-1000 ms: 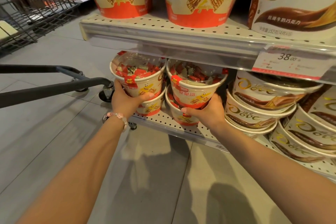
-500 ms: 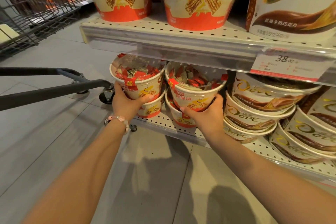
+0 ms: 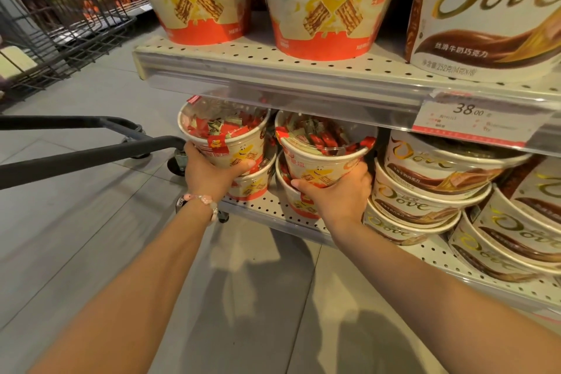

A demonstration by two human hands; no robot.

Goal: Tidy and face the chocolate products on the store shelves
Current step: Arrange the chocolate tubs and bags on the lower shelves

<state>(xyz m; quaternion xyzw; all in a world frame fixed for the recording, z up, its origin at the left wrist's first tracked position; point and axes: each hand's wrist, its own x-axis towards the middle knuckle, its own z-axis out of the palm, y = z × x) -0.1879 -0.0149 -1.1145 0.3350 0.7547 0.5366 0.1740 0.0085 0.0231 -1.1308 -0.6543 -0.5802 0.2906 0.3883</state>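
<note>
Head view: left hand [image 3: 209,174] cups left top tub [image 3: 224,138], right hand [image 3: 337,194] cups right top tub [image 3: 323,155]. Both tubs on lower shelf [image 3: 267,202], stacked on matching tubs beside Dove tubs [image 3: 425,179]. Grip low on walls, likely for turning labels outward.

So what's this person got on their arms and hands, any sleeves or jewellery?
Both forearms are bare, with no sleeves in view. The left hand has a bracelet of pale pink beads at the wrist. The right hand wears nothing visible: no ring, watch or glove.
</note>
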